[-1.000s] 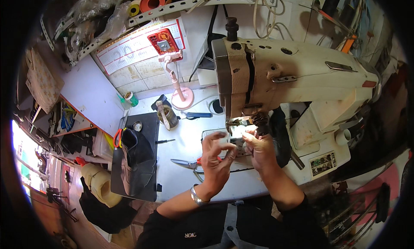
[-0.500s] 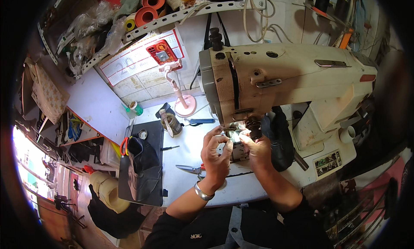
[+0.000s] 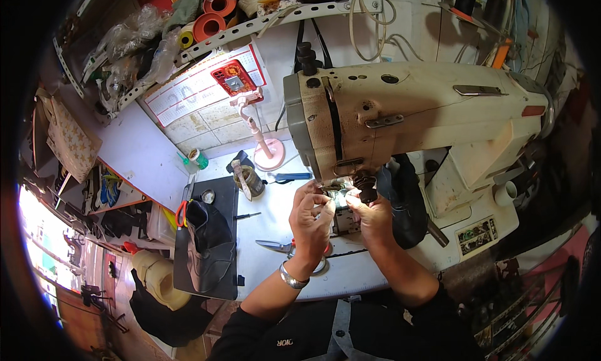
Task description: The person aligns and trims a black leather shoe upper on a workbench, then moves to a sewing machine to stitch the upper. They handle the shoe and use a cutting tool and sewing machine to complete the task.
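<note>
A large beige sewing machine, brown with grime at its head, stands in front of me. Below its head, close to the lit needle area, both my hands work with their fingertips a short gap apart. My left hand, a silver bracelet at its wrist, is closed in a pinch of thumb and forefinger. My right hand likewise pinches thumb against fingers. Whatever lies between the fingertips is too small to make out. Just beyond my right hand, a black shoe rests by the machine's arm. Scissors lie left of my left wrist.
Another dark shoe lies on a black board at the left, with orange-handled scissors beside it. Farther back are a jar with a brush, a blue-handled tool and a pink stand carrying a red-cased phone.
My left fingers have drawn together into a tighter pinch, the forefinger less raised. My right hand stays nearly in place. The view has shifted slightly.
</note>
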Tool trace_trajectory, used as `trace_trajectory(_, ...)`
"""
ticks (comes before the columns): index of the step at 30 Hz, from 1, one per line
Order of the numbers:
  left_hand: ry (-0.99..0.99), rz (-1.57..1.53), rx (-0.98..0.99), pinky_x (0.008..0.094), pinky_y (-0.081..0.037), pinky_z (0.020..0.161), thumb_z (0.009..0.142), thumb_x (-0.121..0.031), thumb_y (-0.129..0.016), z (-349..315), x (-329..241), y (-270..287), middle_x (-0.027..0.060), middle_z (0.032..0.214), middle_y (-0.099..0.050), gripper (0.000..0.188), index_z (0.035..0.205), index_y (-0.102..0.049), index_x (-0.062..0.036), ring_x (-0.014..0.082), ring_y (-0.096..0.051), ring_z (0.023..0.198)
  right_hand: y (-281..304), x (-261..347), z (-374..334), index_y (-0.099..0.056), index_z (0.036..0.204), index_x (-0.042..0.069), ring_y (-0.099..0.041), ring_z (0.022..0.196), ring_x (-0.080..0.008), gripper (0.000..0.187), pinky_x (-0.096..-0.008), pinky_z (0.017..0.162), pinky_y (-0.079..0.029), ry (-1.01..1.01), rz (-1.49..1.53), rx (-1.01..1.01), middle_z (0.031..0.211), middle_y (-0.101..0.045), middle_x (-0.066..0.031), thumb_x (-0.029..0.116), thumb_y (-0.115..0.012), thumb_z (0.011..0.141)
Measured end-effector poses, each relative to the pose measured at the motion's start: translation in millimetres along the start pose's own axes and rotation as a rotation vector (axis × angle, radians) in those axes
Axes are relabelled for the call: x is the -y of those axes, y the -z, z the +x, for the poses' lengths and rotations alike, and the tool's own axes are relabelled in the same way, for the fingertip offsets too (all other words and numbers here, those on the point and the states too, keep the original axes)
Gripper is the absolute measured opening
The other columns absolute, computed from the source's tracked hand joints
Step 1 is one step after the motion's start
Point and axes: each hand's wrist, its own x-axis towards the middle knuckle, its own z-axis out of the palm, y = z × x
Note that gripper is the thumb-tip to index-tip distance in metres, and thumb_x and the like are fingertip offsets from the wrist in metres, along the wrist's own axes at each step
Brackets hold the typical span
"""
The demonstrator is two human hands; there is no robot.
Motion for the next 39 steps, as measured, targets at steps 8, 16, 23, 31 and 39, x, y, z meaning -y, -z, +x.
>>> trace_trajectory(8, -0.005, 0.010, -0.024, 0.0190, -0.046, 0.060, 0.082, 0.005, -0.064, 3.3, 1.7, -2.1, 0.0066, 0.107, -0.052, 0.006, 0.085, -0.060, 0.0029, 0.0081, -0.053, 0.083, -2.8, 2.3, 0.7, -0.065, 0.091, 0.007, -0.043, 0.053, -0.0014, 0.010, -0.0181, 0.049, -0.034, 0.007, -0.010, -0.002, 0.069, -0.056, 0.0063, 0.004, -0.070, 0.084)
trace_trajectory(16, -0.125, 0.221, 0.004, 0.0274, -0.054, 0.068, 0.078, 0.005, -0.068, 12.1, -6.3, 0.3, 0.0129, 0.108, -0.060, 0.010, 0.080, -0.059, 0.0034, 0.0218, -0.064, 0.084, 30.9, -4.4, -56.0, -0.056, 0.119, 0.005, -0.058, 0.069, -0.0193, 0.046, -0.0299, 0.059, -0.047, 0.770, -0.763, 0.145, 0.095, -0.058, -0.0087, 0.015, -0.076, 0.079)
trace_trajectory(23, -0.388, 0.498, -0.039, 0.0298, -0.050, 0.069, 0.077, 0.007, -0.070, 14.8, -10.3, 3.2, 0.0132, 0.096, -0.063, 0.009, 0.080, -0.061, 0.0046, 0.0245, -0.063, 0.077, 65.8, -46.6, -101.8, -0.062, 0.105, 0.009, -0.061, 0.088, -0.0253, 0.044, -0.0361, 0.070, -0.050, 0.320, -1.385, 0.522, 0.094, -0.058, -0.0085, 0.025, -0.080, 0.069)
trace_trajectory(31, -0.417, 0.542, -0.064, 0.0295, -0.050, 0.062, 0.073, 0.002, -0.073, 16.9, -11.3, 1.5, 0.0082, 0.098, -0.069, 0.010, 0.079, -0.066, -0.0012, 0.0241, -0.065, 0.072, 32.7, -1.4, -4.7, -0.063, 0.099, 0.005, -0.058, 0.089, -0.0300, 0.026, -0.0391, 0.076, -0.049, 0.772, -0.916, -0.069, 0.102, -0.060, -0.0107, 0.008, -0.072, 0.075)
trace_trajectory(39, -0.342, 0.633, -0.056, 0.0310, -0.050, 0.069, 0.072, 0.002, -0.073, 15.5, -15.6, 2.6, 0.0130, 0.094, -0.067, 0.011, 0.081, -0.067, 0.0026, 0.0279, -0.065, 0.077, 1.3, 10.9, 36.4, -0.058, 0.103, 0.000, -0.057, 0.092, -0.0334, 0.041, -0.0390, 0.079, -0.050, 0.692, -0.706, 0.123, 0.096, -0.058, -0.0134, 0.007, -0.076, 0.068)
